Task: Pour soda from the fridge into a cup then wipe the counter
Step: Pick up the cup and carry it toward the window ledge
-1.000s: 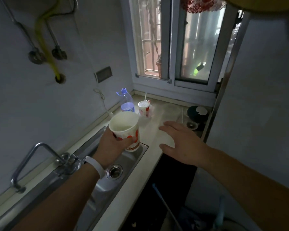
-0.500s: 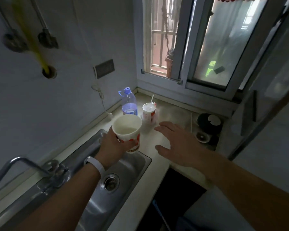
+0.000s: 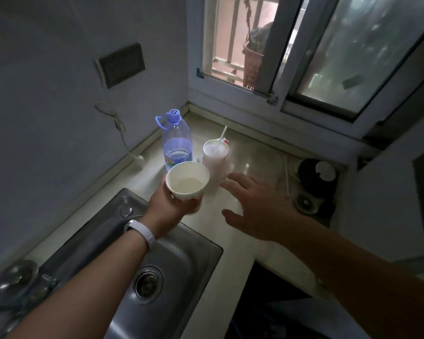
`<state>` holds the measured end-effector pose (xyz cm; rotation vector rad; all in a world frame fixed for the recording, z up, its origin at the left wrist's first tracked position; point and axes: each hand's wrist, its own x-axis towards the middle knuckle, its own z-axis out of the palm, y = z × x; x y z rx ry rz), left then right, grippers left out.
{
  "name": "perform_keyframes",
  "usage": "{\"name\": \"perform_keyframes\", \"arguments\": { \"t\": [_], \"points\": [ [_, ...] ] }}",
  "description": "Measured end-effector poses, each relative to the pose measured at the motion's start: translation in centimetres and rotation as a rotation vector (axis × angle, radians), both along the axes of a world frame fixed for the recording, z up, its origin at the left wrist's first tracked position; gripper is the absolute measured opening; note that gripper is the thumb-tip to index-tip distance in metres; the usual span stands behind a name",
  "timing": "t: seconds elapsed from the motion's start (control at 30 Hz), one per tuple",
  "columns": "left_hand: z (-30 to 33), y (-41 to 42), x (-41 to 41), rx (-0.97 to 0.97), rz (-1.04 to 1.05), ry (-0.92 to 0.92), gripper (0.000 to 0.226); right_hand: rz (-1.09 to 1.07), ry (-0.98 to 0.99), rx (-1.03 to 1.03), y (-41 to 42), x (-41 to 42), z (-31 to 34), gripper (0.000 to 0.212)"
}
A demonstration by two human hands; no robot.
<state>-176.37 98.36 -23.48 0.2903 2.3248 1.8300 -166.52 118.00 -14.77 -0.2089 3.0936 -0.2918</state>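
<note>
The pale stone tabletop (image 3: 242, 152) runs into a dim corner under a sliding window (image 3: 328, 57), with a stainless steel sink (image 3: 181, 265) set in at near left. Over the sink's far edge the left hand (image 3: 168, 209) holds a white paper cup with red print (image 3: 187, 183) upright, fingers wrapped round its base, probably to set it down for pouring. The right hand (image 3: 260, 211) hovers just right of it, fingers spread, holding nothing; no soda shows, only a clear plastic water bottle with a blue cap (image 3: 176, 143) and a lidded cup with a straw (image 3: 216, 155) beyond.
</note>
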Motion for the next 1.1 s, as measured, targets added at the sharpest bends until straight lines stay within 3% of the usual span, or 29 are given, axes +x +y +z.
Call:
{"name": "perform_keyframes", "arguments": {
  "t": [0.5, 0.77, 1.1],
  "points": [
    [-10.0, 4.3, -7.4, -0.121, 0.031, -0.077, 0.081, -0.025, -0.052, -0.031, 3.2, -5.5, -6.5, 0.062],
    [-12.2, 5.8, -8.3, -0.118, 0.097, -0.058, 0.079, -0.076, -0.080, -0.065, 4.2, -6.8, -8.7, 0.062],
    [-12.6, 5.9, -8.5, -0.142, 0.035, -0.119, 0.086, -0.066, -0.096, -0.098, 4.3, -6.3, -9.4, 0.062]
  ]
}}
